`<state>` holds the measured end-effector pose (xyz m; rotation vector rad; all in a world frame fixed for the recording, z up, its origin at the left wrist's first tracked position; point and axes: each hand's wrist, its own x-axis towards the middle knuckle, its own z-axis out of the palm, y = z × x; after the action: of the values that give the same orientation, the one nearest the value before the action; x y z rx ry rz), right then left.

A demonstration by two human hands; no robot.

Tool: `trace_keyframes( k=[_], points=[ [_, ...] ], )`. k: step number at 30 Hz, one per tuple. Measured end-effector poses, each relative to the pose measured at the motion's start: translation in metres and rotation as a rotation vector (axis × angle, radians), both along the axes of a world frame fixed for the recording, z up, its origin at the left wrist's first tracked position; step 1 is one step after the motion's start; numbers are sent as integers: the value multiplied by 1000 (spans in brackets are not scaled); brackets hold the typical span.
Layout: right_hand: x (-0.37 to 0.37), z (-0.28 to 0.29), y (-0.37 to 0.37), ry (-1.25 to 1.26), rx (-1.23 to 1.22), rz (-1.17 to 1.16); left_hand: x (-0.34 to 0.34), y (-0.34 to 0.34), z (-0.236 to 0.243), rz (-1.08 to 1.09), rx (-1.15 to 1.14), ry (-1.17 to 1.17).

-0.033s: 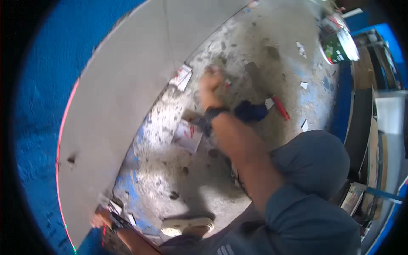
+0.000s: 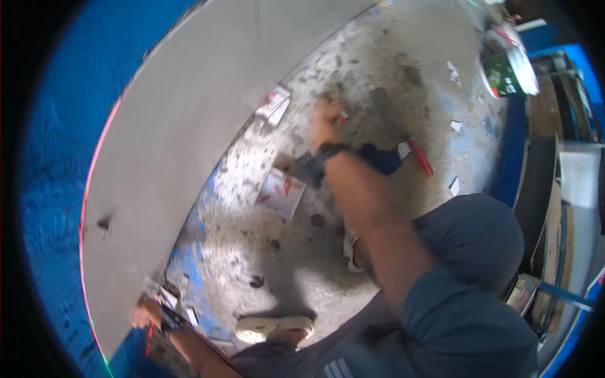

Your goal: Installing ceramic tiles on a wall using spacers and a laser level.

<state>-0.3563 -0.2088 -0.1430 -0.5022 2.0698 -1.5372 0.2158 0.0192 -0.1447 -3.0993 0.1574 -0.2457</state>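
Observation:
A large grey board (image 2: pixel 157 126) lies along the blue surface (image 2: pixel 60 157), with a red line along its outer edge. My left hand (image 2: pixel 145 312) is closed on the board's lower end, beside white scraps (image 2: pixel 167 297). My right hand (image 2: pixel 325 115) reaches over the stained concrete floor (image 2: pixel 239 239), right of some white pieces (image 2: pixel 272 104) at the board's inner edge; motion blur hides whether it holds anything. Below it lies a square sheet with red marks (image 2: pixel 281 192). A dark cloth (image 2: pixel 381 160) and a red-handled tool (image 2: pixel 421 157) lie to its right.
A green-and-white bucket (image 2: pixel 507 72) stands at the upper right. Dark and brown boards (image 2: pixel 535 189) are piled along the right side, with a blue bar (image 2: pixel 564 296) across them. My sandalled foot (image 2: pixel 258 327) is at the bottom, and my bent knee is to the right.
My blurred right hand has moved slightly up and to the right. The whole view has shifted a little. My left hand stays at the board's lower end.

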Motion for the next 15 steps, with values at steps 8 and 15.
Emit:
trace_keyframes(
  k=[8,15],
  points=[
    [8,73,0,944,353,1786,89,156,-2,357,78,-135],
    [98,80,130,1406,-457,2565,165,205,-24,513,-171,-140]
  ],
)
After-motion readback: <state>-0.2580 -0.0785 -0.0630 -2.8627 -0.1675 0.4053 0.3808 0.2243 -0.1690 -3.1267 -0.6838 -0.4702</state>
